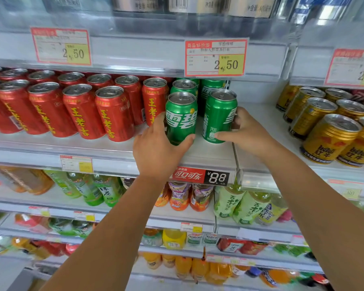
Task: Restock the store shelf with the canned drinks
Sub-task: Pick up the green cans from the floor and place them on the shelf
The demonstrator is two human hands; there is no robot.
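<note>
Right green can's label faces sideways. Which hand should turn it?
Right, probably: the right hand grips the right green can; the left hand holds the left green can, whose label faces front.

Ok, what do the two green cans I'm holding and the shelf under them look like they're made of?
The left green can and the right green can: probably aluminium; bare silvery tops with pull tabs, glossy green printed walls. The shelf: seemingly white painted metal, smooth and dull, though plastic is possible.

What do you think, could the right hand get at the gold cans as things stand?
Probably yes, once freed: the right hand grips a green can, but the gold cans stand uncovered at the shelf front beside it.
</note>
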